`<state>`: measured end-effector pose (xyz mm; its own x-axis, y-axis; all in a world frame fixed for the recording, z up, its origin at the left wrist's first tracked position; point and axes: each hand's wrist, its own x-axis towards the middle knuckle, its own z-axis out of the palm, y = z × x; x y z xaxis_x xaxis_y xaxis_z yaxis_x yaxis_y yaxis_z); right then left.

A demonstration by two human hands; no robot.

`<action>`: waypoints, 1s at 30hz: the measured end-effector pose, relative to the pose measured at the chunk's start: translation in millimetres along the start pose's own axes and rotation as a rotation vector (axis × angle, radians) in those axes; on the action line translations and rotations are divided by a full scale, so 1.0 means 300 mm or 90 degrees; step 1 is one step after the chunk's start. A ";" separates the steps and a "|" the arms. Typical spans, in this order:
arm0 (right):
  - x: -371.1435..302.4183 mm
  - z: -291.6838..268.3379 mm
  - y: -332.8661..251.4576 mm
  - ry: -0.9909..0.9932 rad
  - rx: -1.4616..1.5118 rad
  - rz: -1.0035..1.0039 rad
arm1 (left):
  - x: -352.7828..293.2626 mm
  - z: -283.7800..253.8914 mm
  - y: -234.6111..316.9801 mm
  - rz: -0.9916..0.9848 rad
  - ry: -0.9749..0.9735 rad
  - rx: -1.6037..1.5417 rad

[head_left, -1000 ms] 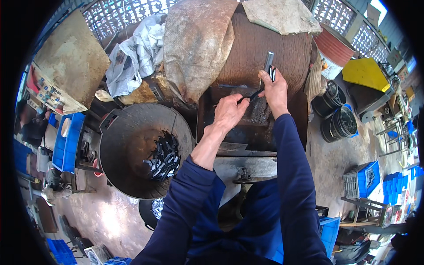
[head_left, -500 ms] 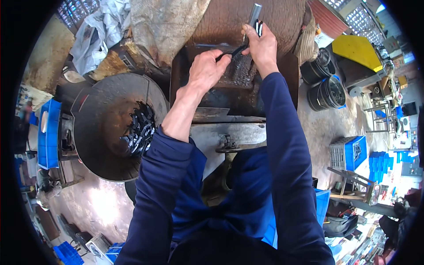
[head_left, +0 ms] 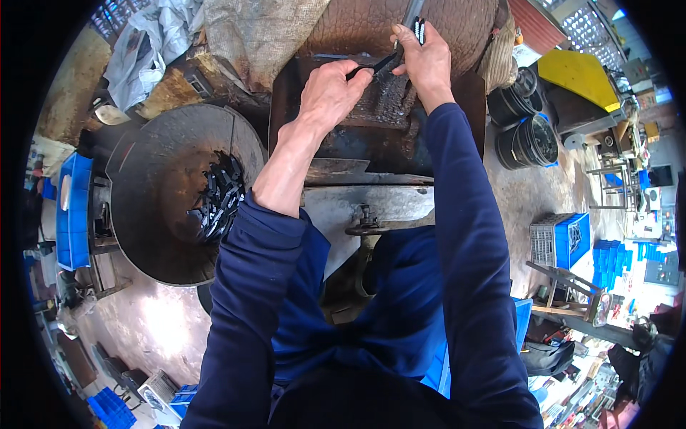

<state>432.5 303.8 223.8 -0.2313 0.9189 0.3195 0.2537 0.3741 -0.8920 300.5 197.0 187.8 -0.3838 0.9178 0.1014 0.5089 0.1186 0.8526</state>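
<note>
My left hand [head_left: 327, 94] is closed, thumb and fingers pinching one end of a narrow dark strip-like piece [head_left: 384, 63], probably metal. The other end of that piece runs to my right hand [head_left: 427, 68], whose thumb and fingers are closed around it. Slim black-and-white pieces [head_left: 419, 30] stick up between the right-hand fingers. A silver tube [head_left: 413, 11] comes down just beyond that hand. Both hands are above a dark, wet, grimy metal trough [head_left: 286, 96], in front of a large brown rounded surface [head_left: 400, 28]. Exact contact with the surface is hidden.
At my left stands a big round pan [head_left: 143, 171] with a heap of dark narrow pieces [head_left: 220, 196]. Sackcloth [head_left: 264, 36] hangs beyond. On the right are black buckets [head_left: 529, 143], a yellow panel [head_left: 579, 77] and a blue crate [head_left: 572, 239]. A valve handle [head_left: 366, 229] sits before my knees.
The whole view has shifted a little, with the pan and trough appearing slightly higher. Both hands keep their grip on the dark piece, nearly in the same place over the trough.
</note>
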 end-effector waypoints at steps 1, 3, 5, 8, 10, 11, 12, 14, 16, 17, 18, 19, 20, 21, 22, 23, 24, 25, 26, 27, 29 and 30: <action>0.000 0.001 0.003 -0.001 -0.001 0.001 | -0.001 0.004 -0.004 0.016 0.005 -0.014; 0.000 0.002 0.007 0.001 -0.002 -0.007 | -0.003 0.007 -0.006 0.047 0.016 -0.041; -0.001 0.000 0.009 0.002 -0.004 -0.011 | -0.002 0.005 -0.003 0.046 0.016 -0.037; -0.001 -0.003 0.011 -0.004 -0.020 0.004 | -0.002 0.004 0.000 0.046 0.018 -0.028; -0.002 -0.003 0.009 -0.006 -0.023 0.004 | -0.002 0.003 -0.001 0.057 0.021 -0.029; -0.003 -0.003 0.009 -0.009 -0.026 0.005 | -0.002 0.003 -0.002 0.062 0.022 -0.029; -0.004 -0.004 0.009 -0.011 -0.029 0.005 | -0.002 0.003 -0.003 0.061 0.022 -0.030; -0.005 -0.006 0.009 -0.014 -0.033 0.003 | -0.004 0.001 -0.002 0.060 0.018 -0.022; -0.008 -0.007 0.010 -0.020 -0.038 -0.002 | -0.003 -0.001 -0.003 0.057 0.016 -0.019; -0.009 -0.005 0.011 -0.021 -0.039 -0.001 | 0.000 -0.003 -0.004 0.040 0.002 -0.014; -0.006 -0.004 0.016 -0.020 -0.034 -0.007 | 0.003 -0.004 -0.004 0.024 -0.012 -0.010; -0.003 -0.003 0.021 -0.019 -0.029 -0.014 | 0.005 -0.004 -0.006 0.007 -0.026 -0.005; 0.000 -0.003 0.026 -0.017 -0.024 -0.020 | 0.008 -0.002 -0.010 0.005 -0.027 -0.005; 0.003 -0.003 0.031 -0.019 -0.024 -0.019 | 0.012 0.000 -0.012 0.009 -0.022 -0.004; 0.006 -0.005 0.036 -0.023 -0.017 -0.027 | 0.014 0.002 -0.014 0.013 -0.018 -0.002; 0.003 -0.003 0.029 -0.029 -0.010 -0.034 | 0.010 0.000 -0.012 0.016 -0.014 -0.001; 0.000 -0.001 0.022 -0.034 -0.002 -0.041 | 0.005 -0.002 -0.010 0.012 -0.015 0.000; -0.005 -0.001 0.015 -0.036 -0.002 -0.038 | 0.005 -0.004 -0.006 0.010 -0.019 0.007; -0.009 -0.003 0.008 -0.031 0.000 -0.030 | 0.005 -0.007 -0.002 0.008 -0.023 0.014; -0.013 -0.006 0.001 -0.025 0.001 -0.022 | 0.001 -0.008 0.001 0.006 -0.026 0.021; -0.017 -0.006 -0.003 -0.021 0.003 -0.014 | -0.001 -0.001 -0.003 0.029 -0.014 0.015; -0.018 -0.007 0.000 -0.021 0.002 -0.022 | -0.001 0.001 -0.004 0.054 -0.002 0.009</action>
<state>435.6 299.2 222.7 -0.2701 0.9008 0.3400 0.2419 0.4053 -0.8816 300.3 196.7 186.6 -0.3372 0.9257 0.1711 0.5497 0.0461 0.8341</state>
